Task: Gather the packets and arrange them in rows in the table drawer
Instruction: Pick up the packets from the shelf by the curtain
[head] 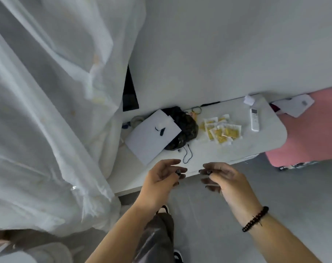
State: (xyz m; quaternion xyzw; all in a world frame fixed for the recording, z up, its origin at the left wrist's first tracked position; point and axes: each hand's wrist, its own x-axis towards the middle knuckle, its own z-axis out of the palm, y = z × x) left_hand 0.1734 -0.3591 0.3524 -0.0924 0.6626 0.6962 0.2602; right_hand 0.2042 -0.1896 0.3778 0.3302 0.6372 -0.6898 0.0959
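Two hands, left hand [161, 176] and right hand [221, 178], hover at tabletop [256, 147] near edge, fingers loosely curled, holding nothing; yellow packets [221, 130] heaped beyond.

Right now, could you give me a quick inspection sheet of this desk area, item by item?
Surface: white rounded table, drawer not visibly open.
Job's things: yellow-filled clear packets in a loose overlapping pile on the table.
Clutter: white paper sheet leaning on a dark crumpled bag; white remote control; small white box.
Hands: left hand and right hand are near the table's front edge, fingers loosely curled, holding nothing.
Cables: thin black cord looped on the table.
Surroundings: white curtain on the left, pink fabric on the right, grey floor.
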